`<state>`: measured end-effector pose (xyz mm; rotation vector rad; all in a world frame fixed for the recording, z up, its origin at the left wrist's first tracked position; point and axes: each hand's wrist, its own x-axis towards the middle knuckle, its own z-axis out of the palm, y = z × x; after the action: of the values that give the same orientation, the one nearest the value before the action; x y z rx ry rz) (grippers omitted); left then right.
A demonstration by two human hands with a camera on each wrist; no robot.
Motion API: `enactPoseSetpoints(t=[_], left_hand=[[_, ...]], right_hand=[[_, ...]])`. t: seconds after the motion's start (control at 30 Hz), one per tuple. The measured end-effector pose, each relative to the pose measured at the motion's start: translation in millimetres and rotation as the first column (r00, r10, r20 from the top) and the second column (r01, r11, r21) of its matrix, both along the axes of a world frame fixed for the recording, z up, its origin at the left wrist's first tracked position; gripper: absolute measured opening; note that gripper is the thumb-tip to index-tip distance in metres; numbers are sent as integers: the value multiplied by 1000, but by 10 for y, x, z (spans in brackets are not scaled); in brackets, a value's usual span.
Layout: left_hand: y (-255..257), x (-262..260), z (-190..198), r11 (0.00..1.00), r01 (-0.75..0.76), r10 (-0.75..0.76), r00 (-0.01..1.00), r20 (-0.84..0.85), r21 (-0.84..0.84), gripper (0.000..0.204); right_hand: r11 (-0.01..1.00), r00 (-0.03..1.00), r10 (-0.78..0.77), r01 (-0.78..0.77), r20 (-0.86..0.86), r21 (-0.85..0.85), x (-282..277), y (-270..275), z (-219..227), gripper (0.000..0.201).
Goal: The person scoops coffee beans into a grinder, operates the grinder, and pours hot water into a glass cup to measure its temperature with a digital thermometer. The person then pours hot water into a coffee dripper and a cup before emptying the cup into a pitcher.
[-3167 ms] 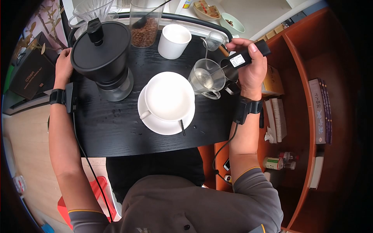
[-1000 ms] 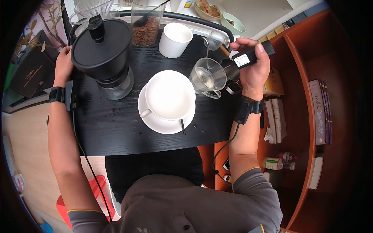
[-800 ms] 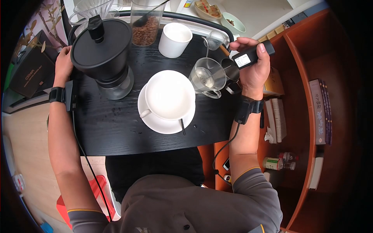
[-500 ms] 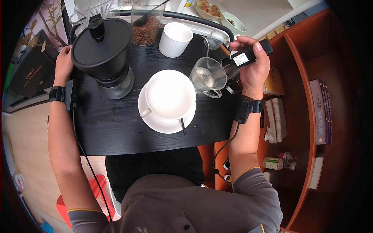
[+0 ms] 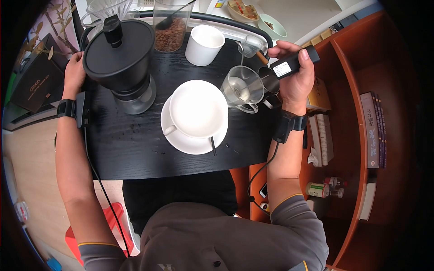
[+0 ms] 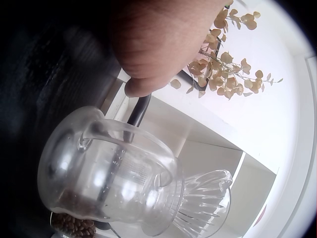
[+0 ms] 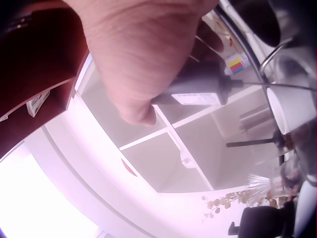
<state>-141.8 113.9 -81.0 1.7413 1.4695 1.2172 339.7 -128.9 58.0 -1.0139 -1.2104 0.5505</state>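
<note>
In the head view, my right hand grips the black handle of a milk frother, tilted over a clear glass cup. Its thin shaft slants down into the cup, where a little pale liquid lies at the bottom. My left hand holds the black rail at the table's left side, thumb along it; its other fingers are hidden. Beside it stands a black coffee grinder with a clear lower jar. In the left wrist view, a glass server stands just below the hand.
A white cup on a saucer sits mid-table with a dark stick by it. Behind are a white mug and a canister of coffee beans. A wooden bookshelf flanks the right side.
My right hand has shifted slightly right with the frother, whose handle has rocked a little. The left hand keeps its place at the rail. The table appears slightly higher in view.
</note>
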Motion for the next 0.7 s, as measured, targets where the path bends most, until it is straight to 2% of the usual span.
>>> enactPoseSetpoints(t=[0.37, 0.43, 0.47, 0.7], left_hand=[[-36, 24, 38, 1000, -6, 6, 1000, -8, -14, 52], [-14, 7, 16, 1000, 7, -7, 1000, -4, -4, 52], [-13, 7, 15, 1000, 7, -7, 1000, -4, -4, 52], [7, 2, 3, 1000, -5, 5, 1000, -5, -8, 52]], right_hand=[[998, 995, -53, 54, 89, -10, -35, -17, 17, 55], [1000, 1000, 3, -3, -15, 1, -17, -14, 4, 53], [1000, 1000, 3, -3, -15, 1, -17, -12, 4, 53], [998, 995, -56, 57, 80, -12, -49, -17, 23, 50]])
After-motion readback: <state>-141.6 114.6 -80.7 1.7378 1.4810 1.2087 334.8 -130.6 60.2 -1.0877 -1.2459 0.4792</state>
